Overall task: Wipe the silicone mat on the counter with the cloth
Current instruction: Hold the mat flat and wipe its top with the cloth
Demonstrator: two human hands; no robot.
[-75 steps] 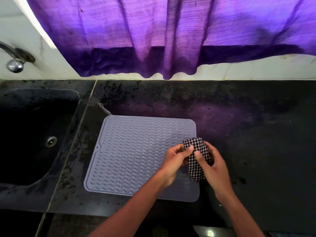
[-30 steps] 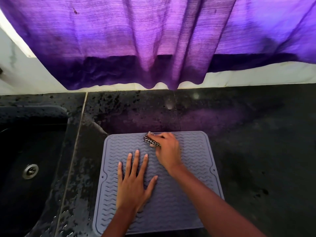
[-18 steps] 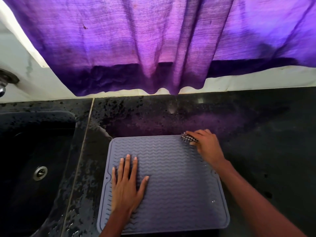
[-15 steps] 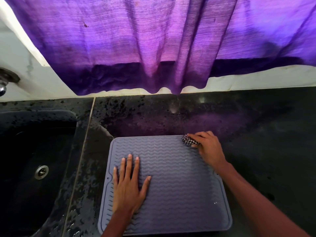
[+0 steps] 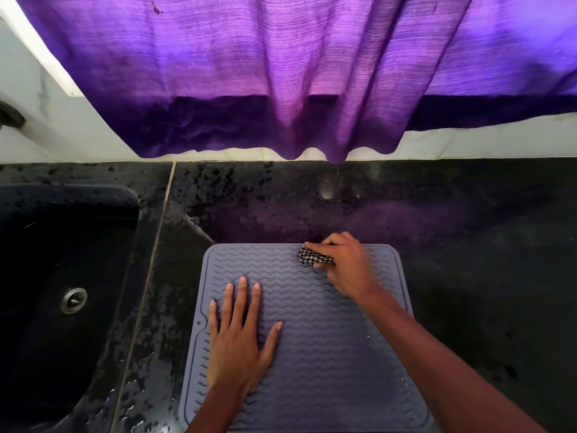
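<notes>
A grey silicone mat (image 5: 327, 354) with wavy ridges lies flat on the black counter (image 5: 468, 245). My right hand (image 5: 346, 264) presses a folded black-and-white checked cloth (image 5: 312, 257) onto the mat near its far edge, right of centre. Most of the cloth is hidden under the fingers. My left hand (image 5: 240, 335) lies flat on the mat's left half, fingers spread, holding nothing.
A dark sink (image 5: 56, 292) with a metal drain (image 5: 73, 300) sits to the left of the mat. The counter strip between them is wet with droplets. A purple curtain (image 5: 281, 73) hangs over the white back wall.
My right hand has slid the cloth leftward along the mat's far edge from the far right corner. My left hand has stayed flat on the mat.
</notes>
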